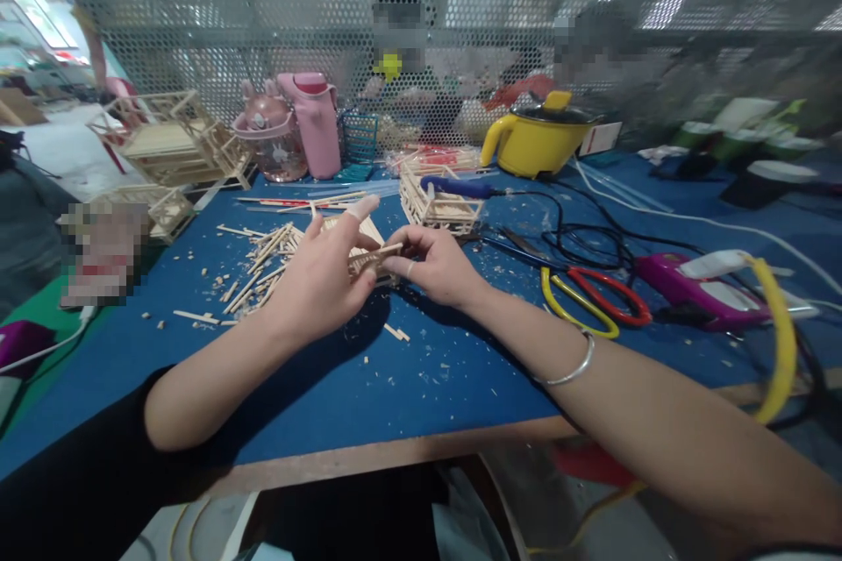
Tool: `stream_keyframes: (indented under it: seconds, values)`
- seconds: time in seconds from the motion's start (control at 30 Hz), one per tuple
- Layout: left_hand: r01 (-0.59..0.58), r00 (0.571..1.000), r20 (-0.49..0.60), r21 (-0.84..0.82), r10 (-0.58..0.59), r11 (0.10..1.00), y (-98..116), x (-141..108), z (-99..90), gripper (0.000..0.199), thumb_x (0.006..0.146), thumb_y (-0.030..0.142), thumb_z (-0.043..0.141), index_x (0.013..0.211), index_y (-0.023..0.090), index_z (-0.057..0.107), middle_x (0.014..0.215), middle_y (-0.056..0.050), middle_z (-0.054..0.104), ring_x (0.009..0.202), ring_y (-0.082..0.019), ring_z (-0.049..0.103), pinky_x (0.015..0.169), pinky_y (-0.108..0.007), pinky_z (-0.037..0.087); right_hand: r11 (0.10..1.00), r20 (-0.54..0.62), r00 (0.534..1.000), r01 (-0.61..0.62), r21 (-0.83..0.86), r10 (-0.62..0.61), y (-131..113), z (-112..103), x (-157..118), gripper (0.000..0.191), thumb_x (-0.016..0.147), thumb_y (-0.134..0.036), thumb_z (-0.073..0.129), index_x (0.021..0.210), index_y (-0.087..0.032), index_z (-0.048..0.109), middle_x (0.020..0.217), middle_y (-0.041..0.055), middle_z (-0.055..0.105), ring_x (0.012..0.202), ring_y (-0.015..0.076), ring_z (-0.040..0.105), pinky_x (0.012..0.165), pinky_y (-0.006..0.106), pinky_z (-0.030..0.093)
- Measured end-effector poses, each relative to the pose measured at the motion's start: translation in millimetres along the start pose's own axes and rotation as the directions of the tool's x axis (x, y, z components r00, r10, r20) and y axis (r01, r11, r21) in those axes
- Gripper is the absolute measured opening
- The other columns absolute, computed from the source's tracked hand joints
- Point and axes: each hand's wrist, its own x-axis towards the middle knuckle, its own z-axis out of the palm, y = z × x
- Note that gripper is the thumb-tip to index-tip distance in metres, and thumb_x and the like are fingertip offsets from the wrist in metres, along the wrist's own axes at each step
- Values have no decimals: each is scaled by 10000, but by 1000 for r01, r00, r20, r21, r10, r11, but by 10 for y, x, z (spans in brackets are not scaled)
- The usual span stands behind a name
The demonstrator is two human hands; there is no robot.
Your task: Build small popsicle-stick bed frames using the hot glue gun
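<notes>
Both hands meet over the middle of the blue table around a small model of wooden sticks (364,230). My left hand (327,267) is closed on the near side of this stick model, with a pale wrap on one finger. My right hand (431,261) pinches at its right end, where a short stick shows between the fingertips. The fingers hide much of the model. Loose wooden sticks (259,267) lie heaped left of my left hand. Just behind my right hand stands another stick model (438,203), with a blue-handled tool (457,187) resting on it.
Yellow-and-red-handled scissors (609,311) and a purple glue gun (703,289) lie at the right among cables. A yellow pot (543,145), a pink bottle (316,127) and a bucket (269,149) stand at the back. Larger stick models (167,140) sit at left, before a perforated metal screen (263,9).
</notes>
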Motion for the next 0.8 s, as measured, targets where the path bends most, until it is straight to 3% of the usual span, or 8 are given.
stream_keyframes:
  seconds: [0.27,0.4,0.53,0.8]
  values:
    - [44,998,-40,-118,-49,992,7,-15,43,720,756,139,552,1425,178,290,1057,-70,694,1087,-253,611,1070,-560,349,1000,-4,1000,-2,-1,2,-7,1,-2,110,704,-266,645,748,-166,629,695,-6,609,646,119,523,662,276,425]
    - [60,988,-123,-229,-90,972,-57,-38,56,641,832,344,586,1404,187,343,1234,-131,610,1160,-289,558,1028,-541,389,999,-4,999,-45,20,45,8,6,-5,125,698,-285,649,747,-175,614,678,-16,597,619,114,508,641,268,428]
    - [119,975,-129,-394,-183,911,-151,-38,84,583,903,502,465,1364,153,396,1278,-165,579,1200,-292,535,1037,-515,388,998,-19,998,-66,-8,66,33,-1,-3,139,701,-297,652,763,-175,631,641,-23,582,586,112,491,600,259,412]
    - [12,995,-79,-456,-54,890,-205,-44,38,520,939,468,406,1355,156,412,1310,-155,559,1231,-250,515,1069,-448,382,998,-37,997,-65,-9,65,-45,40,-70,140,715,-307,648,761,-176,622,638,-13,604,582,130,541,605,279,454]
